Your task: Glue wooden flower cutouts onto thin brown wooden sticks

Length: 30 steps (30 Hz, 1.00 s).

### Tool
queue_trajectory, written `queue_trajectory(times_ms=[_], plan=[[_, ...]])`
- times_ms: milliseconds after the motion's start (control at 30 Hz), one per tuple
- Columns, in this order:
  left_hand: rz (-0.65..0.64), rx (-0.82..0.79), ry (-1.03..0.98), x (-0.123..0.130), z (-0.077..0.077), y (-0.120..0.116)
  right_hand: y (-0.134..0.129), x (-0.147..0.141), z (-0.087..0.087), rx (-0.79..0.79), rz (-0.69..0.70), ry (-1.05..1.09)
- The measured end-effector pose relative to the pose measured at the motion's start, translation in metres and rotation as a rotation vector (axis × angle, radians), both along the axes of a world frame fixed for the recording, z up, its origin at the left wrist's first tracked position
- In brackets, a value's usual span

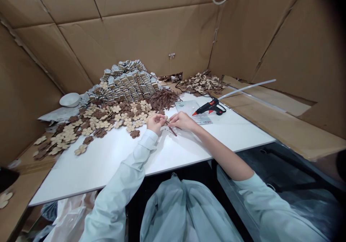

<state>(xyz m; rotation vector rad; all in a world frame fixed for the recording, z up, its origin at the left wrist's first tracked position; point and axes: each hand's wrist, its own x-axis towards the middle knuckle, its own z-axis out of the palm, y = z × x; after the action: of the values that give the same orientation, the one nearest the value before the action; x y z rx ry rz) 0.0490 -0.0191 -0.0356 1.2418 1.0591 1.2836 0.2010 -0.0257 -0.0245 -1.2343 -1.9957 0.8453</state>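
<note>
Head view: left hand [155,123] and right hand [182,121] close together just above the white table [89,170], fingers curled inward, neither hand open. Left hand pinching what looks like a cream flower cutout [162,118], half hidden by the fingertips; felt or thin wood, impossible to tell. Right hand gripping a thin brown stem [172,131] between thumb and fingers, its lower end angled past the fingertips toward the table. Exact contact between stem and flower too small to tell.

Just beyond the right hand, a black hot glue gun [209,106] with an orange nozzle, lying on its side beside a clear plastic sheet [189,108]. Straight ahead of the hands, a heap of brown stems [163,99]; behind that, a bank of small silver packets [127,81]. Beyond and left of the left hand, a wide scatter of cream and brown flower cutouts [108,117], with a white bowl [69,99] farther out.

Best handling here: a short, firm pinch close to the join, flower held square to the stem, forearms low and steady against the table. Glue gun's nozzle best kept pointing away from the pale sleeves [136,162].
</note>
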Motion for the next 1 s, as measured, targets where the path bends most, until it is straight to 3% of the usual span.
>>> queue_trajectory(times_ms=[167,300,700,867,1000], plan=[[0.011,0.029,0.012,-0.002,-0.003,0.003,0.001,0.005,0.003,-0.148,0.106,0.028],[0.011,0.039,0.029,-0.004,-0.005,0.005,0.002,0.007,0.004,-0.211,0.095,0.042],[-0.019,0.074,0.083,-0.004,0.001,0.002,0.004,0.009,0.002,-0.192,-0.002,-0.041],[-0.036,0.125,0.156,-0.004,0.004,-0.001,0.002,0.003,0.004,-0.163,0.058,0.170],[-0.060,0.118,0.155,-0.003,0.006,-0.004,0.004,-0.001,-0.001,-0.109,-0.015,0.250]])
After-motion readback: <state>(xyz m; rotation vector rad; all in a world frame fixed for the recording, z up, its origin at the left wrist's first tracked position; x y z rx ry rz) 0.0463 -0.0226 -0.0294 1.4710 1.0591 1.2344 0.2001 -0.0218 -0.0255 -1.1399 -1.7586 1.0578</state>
